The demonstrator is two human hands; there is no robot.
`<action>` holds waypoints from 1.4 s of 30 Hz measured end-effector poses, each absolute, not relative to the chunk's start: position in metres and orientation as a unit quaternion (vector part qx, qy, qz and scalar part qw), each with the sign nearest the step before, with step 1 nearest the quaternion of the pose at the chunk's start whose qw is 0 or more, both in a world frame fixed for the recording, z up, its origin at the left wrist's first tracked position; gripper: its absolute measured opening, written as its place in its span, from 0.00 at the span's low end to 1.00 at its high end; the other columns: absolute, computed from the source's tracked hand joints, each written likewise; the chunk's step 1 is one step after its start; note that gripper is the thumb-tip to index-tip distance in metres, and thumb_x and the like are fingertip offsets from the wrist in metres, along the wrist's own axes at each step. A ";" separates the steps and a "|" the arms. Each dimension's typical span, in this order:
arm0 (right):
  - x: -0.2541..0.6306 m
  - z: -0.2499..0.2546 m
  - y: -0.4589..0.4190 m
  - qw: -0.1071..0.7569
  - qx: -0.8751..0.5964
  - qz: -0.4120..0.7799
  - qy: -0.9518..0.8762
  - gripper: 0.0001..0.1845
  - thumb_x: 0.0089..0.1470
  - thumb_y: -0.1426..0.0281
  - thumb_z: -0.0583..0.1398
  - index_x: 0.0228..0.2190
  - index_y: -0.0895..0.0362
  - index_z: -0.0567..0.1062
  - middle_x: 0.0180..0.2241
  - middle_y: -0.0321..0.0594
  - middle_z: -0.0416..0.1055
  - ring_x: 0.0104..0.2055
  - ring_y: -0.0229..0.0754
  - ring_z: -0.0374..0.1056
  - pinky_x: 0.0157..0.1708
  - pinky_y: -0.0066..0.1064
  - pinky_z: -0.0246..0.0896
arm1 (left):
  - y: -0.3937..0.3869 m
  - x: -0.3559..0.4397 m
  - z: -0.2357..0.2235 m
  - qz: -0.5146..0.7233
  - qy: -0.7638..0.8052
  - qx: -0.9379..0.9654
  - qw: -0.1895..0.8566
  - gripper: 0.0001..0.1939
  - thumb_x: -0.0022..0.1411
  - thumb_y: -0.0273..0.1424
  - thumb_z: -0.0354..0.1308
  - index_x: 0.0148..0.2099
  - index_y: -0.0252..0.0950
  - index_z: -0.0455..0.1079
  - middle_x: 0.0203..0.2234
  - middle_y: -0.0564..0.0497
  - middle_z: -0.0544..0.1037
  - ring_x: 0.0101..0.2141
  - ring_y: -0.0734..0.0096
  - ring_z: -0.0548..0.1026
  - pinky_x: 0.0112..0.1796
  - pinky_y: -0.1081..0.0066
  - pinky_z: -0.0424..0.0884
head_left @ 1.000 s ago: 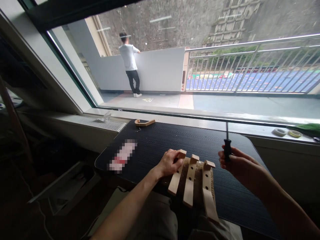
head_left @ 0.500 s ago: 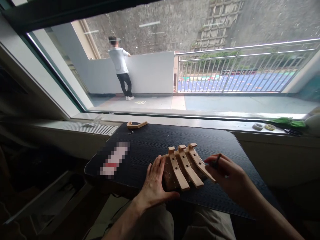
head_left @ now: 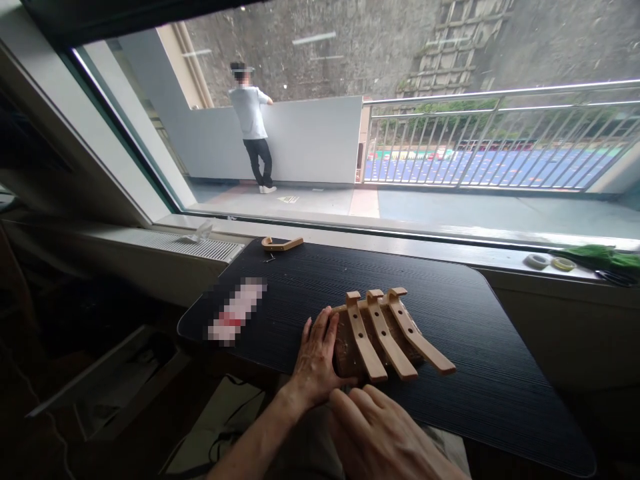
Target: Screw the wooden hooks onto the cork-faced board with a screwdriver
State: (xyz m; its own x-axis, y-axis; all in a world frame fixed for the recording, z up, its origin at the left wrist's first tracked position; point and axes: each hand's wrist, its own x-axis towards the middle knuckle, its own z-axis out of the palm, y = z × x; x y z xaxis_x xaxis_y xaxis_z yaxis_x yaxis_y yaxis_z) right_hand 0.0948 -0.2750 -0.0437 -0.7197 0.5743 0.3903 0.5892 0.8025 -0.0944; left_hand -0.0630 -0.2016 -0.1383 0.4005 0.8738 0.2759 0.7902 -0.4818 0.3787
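Note:
A brown board [head_left: 346, 353] lies near the front edge of the black table, with three light wooden hooks [head_left: 384, 333] side by side across it. Each hook has two dark holes and a curled far end. My left hand [head_left: 316, 350] rests along the board's left side, fingers stretched and thumb toward its front edge. Just in front of the board, low in the view, is my right hand [head_left: 377, 427]. Its fingers are curled closed, and whatever they hold is hidden.
At the far left of the black table [head_left: 450, 293] lie another wooden hook [head_left: 283, 245] and small screws [head_left: 269, 258]. A blurred pinkish item [head_left: 237, 312] is nearer. Tape rolls [head_left: 550, 263] sit on the windowsill. A person [head_left: 250, 120] stands outside the window.
My right hand has moved left and toward me, away from the rightmost hook; the small dark tool seen in it is now out of sight. My left hand stays against the board.

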 end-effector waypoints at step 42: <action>0.182 -0.042 -0.071 0.391 -0.505 0.520 -0.567 0.22 0.45 0.53 0.63 0.21 0.62 0.76 0.18 0.41 0.72 0.19 0.35 0.67 0.20 0.24 0.64 | -0.190 -0.059 -0.129 0.255 0.484 0.820 0.169 0.60 0.42 0.52 0.63 0.68 0.34 0.37 0.65 0.35 0.47 0.63 0.47 0.48 0.61 0.46 0.43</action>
